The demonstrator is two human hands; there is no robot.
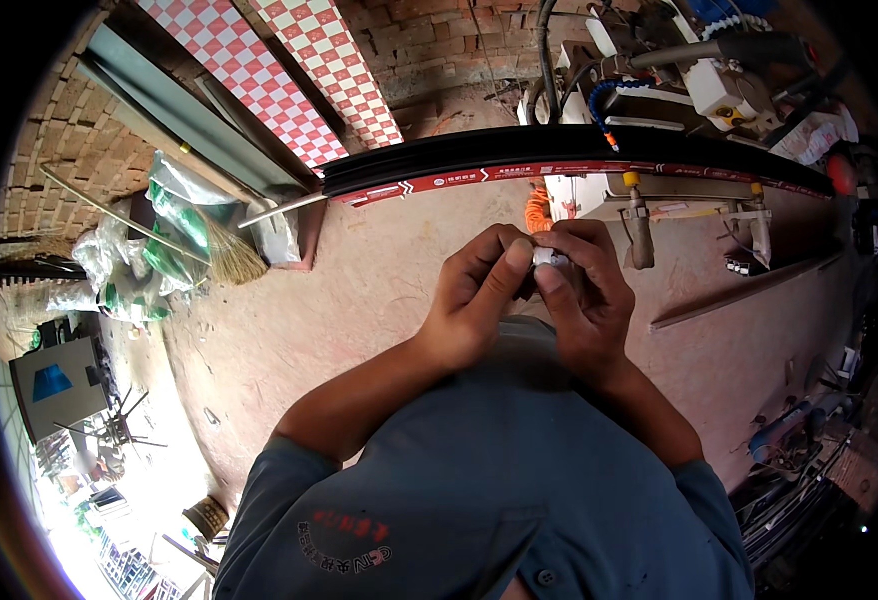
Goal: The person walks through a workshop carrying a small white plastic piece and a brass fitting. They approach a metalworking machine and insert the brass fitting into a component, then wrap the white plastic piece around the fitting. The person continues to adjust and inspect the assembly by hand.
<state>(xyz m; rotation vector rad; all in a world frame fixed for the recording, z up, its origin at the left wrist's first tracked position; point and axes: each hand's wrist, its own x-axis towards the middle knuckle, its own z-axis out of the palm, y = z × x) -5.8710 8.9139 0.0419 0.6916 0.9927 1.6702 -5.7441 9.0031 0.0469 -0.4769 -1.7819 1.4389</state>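
Note:
Both my hands meet in front of my chest around a small white piece, too small to tell its kind. My left hand is closed, with its thumb pressed against the piece's left side. From the right, my right hand pinches the same piece between thumb and fingers. Much of the piece is hidden by the fingertips. Just beyond my hands runs a long black profile bar with a red printed strip along its near side.
A machine with hoses and a blue jointed coolant pipe stands at far right. Checkered red-and-white panels lean at far left, near a straw broom and plastic bags. Metal stock lies at lower right.

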